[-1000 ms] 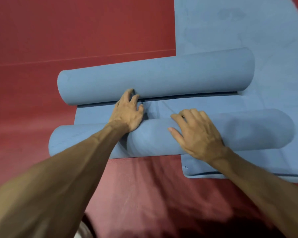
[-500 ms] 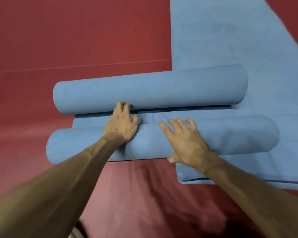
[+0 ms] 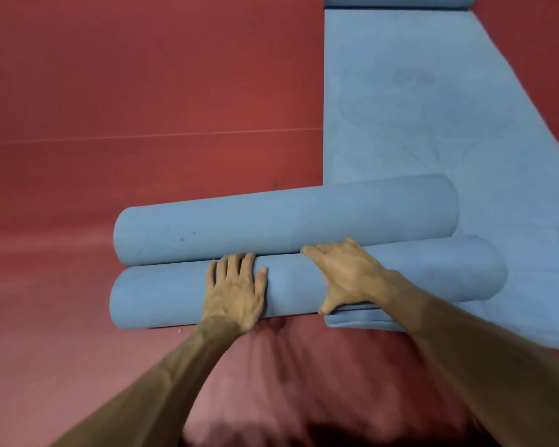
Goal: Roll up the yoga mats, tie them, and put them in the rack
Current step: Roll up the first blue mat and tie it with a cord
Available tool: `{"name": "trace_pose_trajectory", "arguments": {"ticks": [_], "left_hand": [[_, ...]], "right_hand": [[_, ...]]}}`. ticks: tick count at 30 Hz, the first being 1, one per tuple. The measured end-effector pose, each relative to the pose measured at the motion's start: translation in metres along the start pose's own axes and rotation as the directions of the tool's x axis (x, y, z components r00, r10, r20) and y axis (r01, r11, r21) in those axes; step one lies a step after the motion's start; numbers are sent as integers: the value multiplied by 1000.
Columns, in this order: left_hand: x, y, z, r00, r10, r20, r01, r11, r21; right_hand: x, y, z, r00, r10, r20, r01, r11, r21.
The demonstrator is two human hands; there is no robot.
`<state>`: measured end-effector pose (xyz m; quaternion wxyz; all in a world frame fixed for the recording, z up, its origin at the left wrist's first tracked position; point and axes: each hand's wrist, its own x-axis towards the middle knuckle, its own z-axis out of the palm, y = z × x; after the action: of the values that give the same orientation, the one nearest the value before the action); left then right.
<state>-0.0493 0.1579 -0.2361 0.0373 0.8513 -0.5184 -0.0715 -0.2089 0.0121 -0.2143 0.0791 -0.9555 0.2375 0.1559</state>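
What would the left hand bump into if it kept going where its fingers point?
The far rolled mat, probably at once: the left hand lies flat on the near roll, fingertips by the seam between the two rolls.

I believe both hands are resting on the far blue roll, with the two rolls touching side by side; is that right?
No: the head view shows the left hand and right hand on the near roll, not the far roll. The two rolls do touch side by side.
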Motion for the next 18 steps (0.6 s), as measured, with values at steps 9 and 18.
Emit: {"name": "trace_pose_trajectory", "arguments": {"ticks": [9, 18], "left_hand": [[-12, 1, 7, 1000, 7, 6, -7, 1000, 14], [1, 3, 5, 999, 16, 39, -19, 998, 64]], "right_hand": [[-14, -4, 17, 999, 12, -41, -8, 995, 101], [-1, -9, 15, 988, 150, -17, -142, 962, 233]]}}
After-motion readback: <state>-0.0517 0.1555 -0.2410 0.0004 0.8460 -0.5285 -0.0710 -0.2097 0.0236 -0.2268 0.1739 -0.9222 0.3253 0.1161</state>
